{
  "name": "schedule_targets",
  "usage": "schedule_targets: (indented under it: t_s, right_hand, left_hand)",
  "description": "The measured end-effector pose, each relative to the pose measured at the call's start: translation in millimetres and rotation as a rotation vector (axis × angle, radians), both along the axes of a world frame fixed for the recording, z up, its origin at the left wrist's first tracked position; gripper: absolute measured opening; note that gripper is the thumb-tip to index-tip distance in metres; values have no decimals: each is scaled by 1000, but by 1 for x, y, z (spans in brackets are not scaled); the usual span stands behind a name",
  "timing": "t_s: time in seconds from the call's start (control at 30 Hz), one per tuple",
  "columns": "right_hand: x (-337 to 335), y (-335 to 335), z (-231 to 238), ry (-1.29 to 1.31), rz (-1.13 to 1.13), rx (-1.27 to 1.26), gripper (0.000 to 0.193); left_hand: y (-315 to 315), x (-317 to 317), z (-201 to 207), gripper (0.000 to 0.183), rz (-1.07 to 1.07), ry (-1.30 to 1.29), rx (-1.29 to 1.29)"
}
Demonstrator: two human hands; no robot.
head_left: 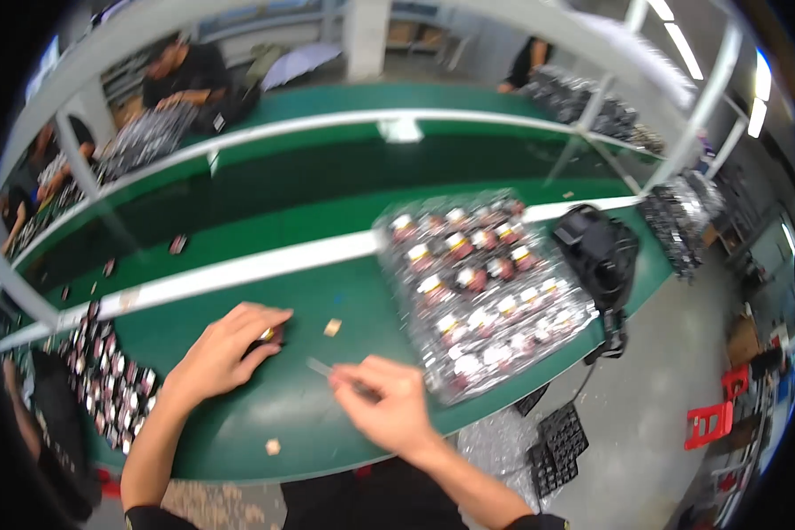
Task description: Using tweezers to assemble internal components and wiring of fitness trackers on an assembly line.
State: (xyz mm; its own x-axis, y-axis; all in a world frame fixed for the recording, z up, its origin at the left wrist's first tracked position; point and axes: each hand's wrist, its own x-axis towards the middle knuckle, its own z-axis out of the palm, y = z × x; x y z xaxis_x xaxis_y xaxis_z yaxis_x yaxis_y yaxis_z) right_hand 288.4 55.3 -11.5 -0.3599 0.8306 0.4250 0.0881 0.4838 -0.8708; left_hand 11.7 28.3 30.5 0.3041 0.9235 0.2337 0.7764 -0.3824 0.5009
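Note:
My left hand (225,349) is above the green table, its thumb and fingers closed on a small dark part (272,335) with a yellowish spot. To the right, my right hand (387,408) is wrapped round a thin tool with a dark handle and a pale, narrow tip (317,364). The tip points toward the left hand and is apart from the part; blur hides the tool's exact kind. Two small tan pieces (332,328) lie on the table near the hands. A clear plastic tray (406,331) at the right holds rows of similar dark, silver and yellow parts.
A heap of small dark parts (110,380) lies left of my left arm. A black bag-like object (599,252) sits beyond the tray. A white rail (265,265) and a moving-belt-like green strip run behind. Co-workers (185,75) sit opposite; red stools (708,426) stand on the floor.

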Motion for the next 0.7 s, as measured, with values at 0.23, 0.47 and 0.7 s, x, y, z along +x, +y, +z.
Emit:
schedule_targets:
  t_s: [0.23, 0.47, 0.7]
  right_hand:
    - [0, 1, 0, -111, -54, -78, 10]
    - [-3, -3, -2, -84, 14, -159, 13]
    - [-3, 2, -2, -153, 88, -115, 12]
  left_hand:
    - [-20, -14, -28, 60, 99, -12, 108]
    - [-26, -18, -38, 51, 36, -95, 69]
    - [-32, 0, -40, 53, -111, -196, -30]
